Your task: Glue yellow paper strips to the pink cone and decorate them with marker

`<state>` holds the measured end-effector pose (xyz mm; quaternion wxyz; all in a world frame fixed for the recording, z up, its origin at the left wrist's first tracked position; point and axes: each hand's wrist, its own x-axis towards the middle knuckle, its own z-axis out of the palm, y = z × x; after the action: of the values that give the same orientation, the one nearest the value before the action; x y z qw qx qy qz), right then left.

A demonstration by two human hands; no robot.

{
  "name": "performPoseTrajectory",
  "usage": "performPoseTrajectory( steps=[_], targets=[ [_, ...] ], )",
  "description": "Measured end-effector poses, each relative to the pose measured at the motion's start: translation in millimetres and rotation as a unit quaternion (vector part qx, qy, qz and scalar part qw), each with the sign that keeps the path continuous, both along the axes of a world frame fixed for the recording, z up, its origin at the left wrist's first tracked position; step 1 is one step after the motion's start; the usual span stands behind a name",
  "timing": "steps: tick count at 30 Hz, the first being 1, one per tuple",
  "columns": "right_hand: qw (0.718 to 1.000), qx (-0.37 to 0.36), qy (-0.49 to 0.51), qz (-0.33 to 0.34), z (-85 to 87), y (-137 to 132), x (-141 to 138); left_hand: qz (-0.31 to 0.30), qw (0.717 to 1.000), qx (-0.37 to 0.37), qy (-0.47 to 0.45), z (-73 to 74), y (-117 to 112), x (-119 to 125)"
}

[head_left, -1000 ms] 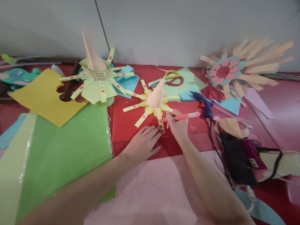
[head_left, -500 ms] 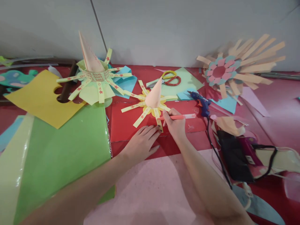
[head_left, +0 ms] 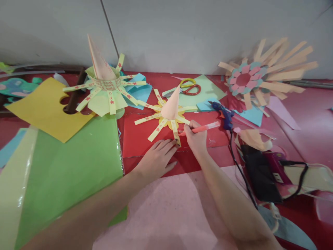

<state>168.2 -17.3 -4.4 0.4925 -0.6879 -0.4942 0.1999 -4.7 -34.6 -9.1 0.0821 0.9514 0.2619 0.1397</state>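
Note:
A paper flower with a pale pink cone at its centre lies on the red sheet. Yellow petals surround the cone, and pale yellow strips with red letters and stars spread outward. My left hand lies flat, its fingertips at the outer end of the front strip. Pinched in my right hand is a red-orange marker, its tip beside that same strip. Whether the tip touches the paper I cannot tell.
A finished-looking cone hat stands back left near yellow paper and a green sheet. Behind are scissors. To the right sit a blue glue gun with its cord, a peach paper-strip flower and a black item.
My right hand has shifted slightly right, and the marker tip has moved away to the strip's right edge. More red marking shows on the front strip. My left hand stays put.

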Motion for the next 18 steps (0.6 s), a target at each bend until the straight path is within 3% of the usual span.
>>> performPoseTrajectory(
  steps=[13, 16, 18],
  targets=[
    [0.996, -0.026, 0.056, 0.070, 1.6, 2, -3, -0.003, 1.000, -0.010, 0.005, 1.0, 1, 0],
    [0.991, -0.008, 0.121, 0.060, 14.3, -6, 3, -0.004, 1.000, -0.006, 0.005, 3.7, 1, 1],
    [0.988, 0.009, 0.148, 0.052, 31.0, -28, 14, -0.001, 1.000, -0.007, 0.001, 5.3, 2, 2]
  ],
)
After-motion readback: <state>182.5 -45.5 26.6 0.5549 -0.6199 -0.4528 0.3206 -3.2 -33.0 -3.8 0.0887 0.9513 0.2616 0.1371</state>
